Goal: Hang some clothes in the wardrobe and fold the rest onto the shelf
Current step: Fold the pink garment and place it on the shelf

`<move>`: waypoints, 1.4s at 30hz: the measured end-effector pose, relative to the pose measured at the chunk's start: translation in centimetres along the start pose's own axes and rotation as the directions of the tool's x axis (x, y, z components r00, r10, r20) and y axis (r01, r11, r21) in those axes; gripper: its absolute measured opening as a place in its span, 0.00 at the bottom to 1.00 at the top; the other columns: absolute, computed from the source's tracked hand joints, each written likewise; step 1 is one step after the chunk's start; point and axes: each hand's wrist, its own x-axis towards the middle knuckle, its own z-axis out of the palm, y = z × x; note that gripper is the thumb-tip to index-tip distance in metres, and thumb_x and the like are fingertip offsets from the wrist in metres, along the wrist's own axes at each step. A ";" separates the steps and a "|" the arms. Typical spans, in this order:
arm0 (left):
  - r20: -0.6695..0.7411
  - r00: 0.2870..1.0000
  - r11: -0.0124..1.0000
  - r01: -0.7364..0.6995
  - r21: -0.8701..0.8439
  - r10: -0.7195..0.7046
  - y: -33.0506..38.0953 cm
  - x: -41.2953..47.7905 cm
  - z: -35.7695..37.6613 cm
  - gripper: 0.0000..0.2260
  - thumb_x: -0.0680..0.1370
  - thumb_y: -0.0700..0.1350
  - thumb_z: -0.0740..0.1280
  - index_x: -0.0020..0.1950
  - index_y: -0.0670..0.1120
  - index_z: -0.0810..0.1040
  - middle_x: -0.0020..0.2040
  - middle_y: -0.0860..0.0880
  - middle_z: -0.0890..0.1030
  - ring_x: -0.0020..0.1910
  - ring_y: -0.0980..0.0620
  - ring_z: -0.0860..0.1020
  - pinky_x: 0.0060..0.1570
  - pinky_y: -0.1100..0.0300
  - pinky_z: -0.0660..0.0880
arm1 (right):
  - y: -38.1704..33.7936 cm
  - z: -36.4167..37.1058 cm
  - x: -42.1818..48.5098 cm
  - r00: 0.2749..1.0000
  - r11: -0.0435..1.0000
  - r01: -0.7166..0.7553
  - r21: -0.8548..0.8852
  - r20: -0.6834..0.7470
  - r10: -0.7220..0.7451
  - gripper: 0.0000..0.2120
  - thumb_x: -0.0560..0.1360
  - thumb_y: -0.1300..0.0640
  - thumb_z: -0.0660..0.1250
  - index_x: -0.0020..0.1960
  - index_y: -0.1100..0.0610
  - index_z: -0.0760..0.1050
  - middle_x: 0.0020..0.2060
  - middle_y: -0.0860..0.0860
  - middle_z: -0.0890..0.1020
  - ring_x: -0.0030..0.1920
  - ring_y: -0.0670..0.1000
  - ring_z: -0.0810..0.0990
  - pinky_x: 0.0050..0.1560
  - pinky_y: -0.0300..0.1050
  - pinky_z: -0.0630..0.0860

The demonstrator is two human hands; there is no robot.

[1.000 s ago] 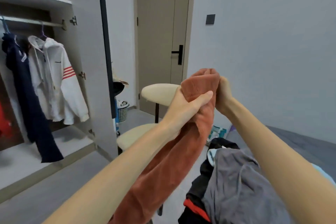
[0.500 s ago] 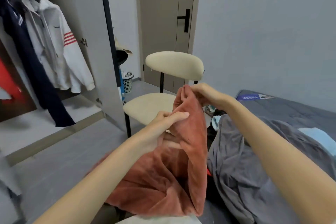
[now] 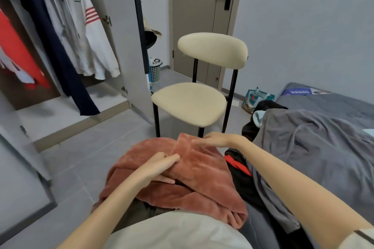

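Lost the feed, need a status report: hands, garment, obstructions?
Left hand pinching rust fleece garment on lap. Right hand flat on its far edge. Chair straight ahead.

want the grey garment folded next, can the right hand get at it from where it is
Probably yes. The right hand rests on the rust-coloured fleece garment, and the grey garment lies uncovered on the bed just to its right, with nothing between them.

Both forearms bare. Right arm (image 3: 303, 192) wore a pale short sleeve (image 3: 358, 238) with a dark band at the cuff. Light grey-white top (image 3: 178, 230) covered the torso.
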 end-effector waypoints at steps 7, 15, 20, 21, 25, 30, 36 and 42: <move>-0.025 0.999 0.970 -0.019 0.244 0.026 0.5 0.4 -0.1 0.19 0.73 0.53 0.67 0.56 0.41 0.73 0.51 0.48 0.76 0.44 0.51 0.80 0.33 0.60 0.80 | 2.9 1.7 1.2 0.896 0.986 0.152 0.069 -0.430 -0.108 0.19 0.74 0.36 0.65 0.43 0.51 0.67 0.39 0.46 0.75 0.39 0.47 0.74 0.37 0.39 0.67; 0.248 0.791 0.219 -0.430 0.876 0.559 2.8 -0.2 1.5 0.37 0.73 0.42 0.62 0.78 0.58 0.51 0.80 0.55 0.45 0.78 0.51 0.43 0.75 0.48 0.50 | 5.8 5.5 0.2 0.916 0.888 -0.024 0.460 -0.345 0.204 0.27 0.79 0.41 0.61 0.72 0.54 0.61 0.66 0.55 0.70 0.64 0.55 0.72 0.66 0.52 0.69; 0.294 0.876 0.198 -0.388 0.900 0.383 1.6 1.0 2.5 0.28 0.80 0.43 0.53 0.79 0.53 0.52 0.80 0.52 0.44 0.78 0.51 0.41 0.76 0.52 0.41 | 7.1 8.9 -1.7 0.918 0.719 -0.187 0.669 -0.142 0.370 0.35 0.78 0.34 0.54 0.76 0.51 0.49 0.69 0.54 0.67 0.60 0.55 0.72 0.57 0.49 0.71; 0.284 0.875 0.222 -0.390 0.894 0.391 1.0 1.2 2.2 0.26 0.81 0.45 0.52 0.79 0.54 0.52 0.80 0.53 0.44 0.78 0.52 0.42 0.76 0.54 0.41 | 7.2 9.3 -1.9 0.910 0.659 -0.235 0.714 -0.077 0.408 0.37 0.76 0.31 0.54 0.77 0.50 0.48 0.69 0.53 0.66 0.62 0.56 0.71 0.60 0.51 0.71; 0.270 0.874 0.339 -0.417 0.843 0.404 -0.5 1.7 1.1 0.25 0.81 0.47 0.50 0.79 0.58 0.52 0.79 0.57 0.44 0.77 0.59 0.43 0.76 0.56 0.42 | 8.0 10.3 -2.2 0.903 0.372 -0.369 0.852 0.235 0.359 0.49 0.68 0.23 0.56 0.78 0.52 0.52 0.73 0.55 0.65 0.69 0.59 0.69 0.70 0.56 0.67; 0.248 0.884 0.394 -0.408 0.823 0.397 -0.4 2.1 0.8 0.24 0.82 0.46 0.49 0.79 0.56 0.54 0.79 0.56 0.47 0.78 0.57 0.46 0.76 0.56 0.43 | 8.6 10.0 -2.5 0.933 0.154 -0.271 0.950 0.220 0.286 0.38 0.66 0.26 0.64 0.63 0.54 0.75 0.55 0.57 0.82 0.57 0.57 0.79 0.64 0.51 0.74; 0.208 0.876 0.505 -0.429 0.749 0.435 -0.9 2.3 -0.3 0.22 0.82 0.46 0.50 0.76 0.58 0.61 0.79 0.58 0.54 0.77 0.60 0.51 0.76 0.55 0.50 | 6.1 8.0 -3.1 0.925 0.220 0.089 0.971 -0.163 0.344 0.19 0.79 0.54 0.66 0.67 0.58 0.72 0.63 0.56 0.79 0.61 0.53 0.79 0.57 0.41 0.78; 0.175 0.773 0.548 -0.571 0.611 0.610 -0.1 1.5 -0.6 0.22 0.80 0.40 0.56 0.71 0.57 0.69 0.68 0.63 0.65 0.70 0.60 0.59 0.68 0.65 0.53 | 3.6 2.6 -8.5 0.736 0.668 0.303 0.680 -0.612 0.289 0.21 0.74 0.51 0.72 0.63 0.54 0.70 0.51 0.46 0.77 0.46 0.40 0.77 0.34 0.28 0.72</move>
